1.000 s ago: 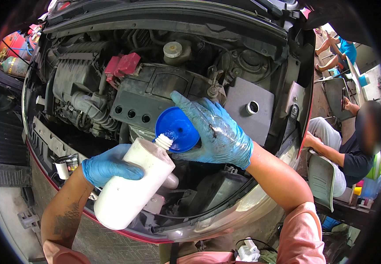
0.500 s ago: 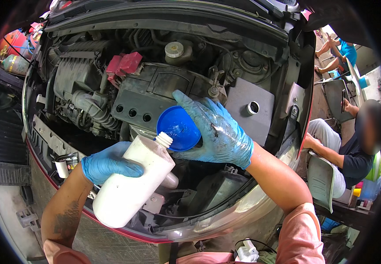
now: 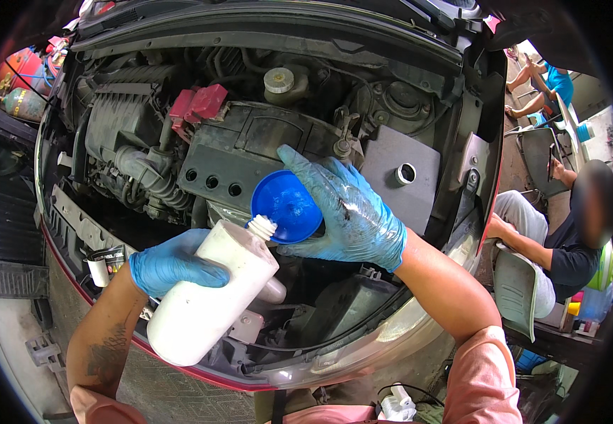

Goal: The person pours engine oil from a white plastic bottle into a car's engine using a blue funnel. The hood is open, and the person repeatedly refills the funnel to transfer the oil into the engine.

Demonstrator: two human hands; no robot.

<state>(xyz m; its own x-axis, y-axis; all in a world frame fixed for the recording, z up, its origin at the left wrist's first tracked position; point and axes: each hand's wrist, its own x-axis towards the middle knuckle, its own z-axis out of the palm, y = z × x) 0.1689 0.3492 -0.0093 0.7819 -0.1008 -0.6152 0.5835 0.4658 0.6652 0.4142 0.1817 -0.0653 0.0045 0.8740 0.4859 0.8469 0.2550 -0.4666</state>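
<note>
My left hand (image 3: 179, 267), in a blue glove, grips a white plastic bottle (image 3: 211, 300). The bottle is tilted, its ribbed neck (image 3: 262, 227) resting at or just over the near left rim of a blue funnel (image 3: 289, 205). A little clear liquid or wet shine shows inside the funnel. My right hand (image 3: 356, 212), gloved in blue with dark smears, holds the funnel from the right, thumb along its far side. The funnel's lower end is hidden. Behind it lies the dark engine cover (image 3: 250, 155).
On a grey box (image 3: 398, 152) right of my hand lies a small round cap (image 3: 405, 174). A red cover (image 3: 198, 103) and a capped reservoir (image 3: 279, 82) sit farther back. A person (image 3: 575, 233) sits at the right on a chair. The car's front edge curves below my arms.
The bottle and my left hand have shifted very slightly to the left. The funnel and my right hand are almost unmoved.
</note>
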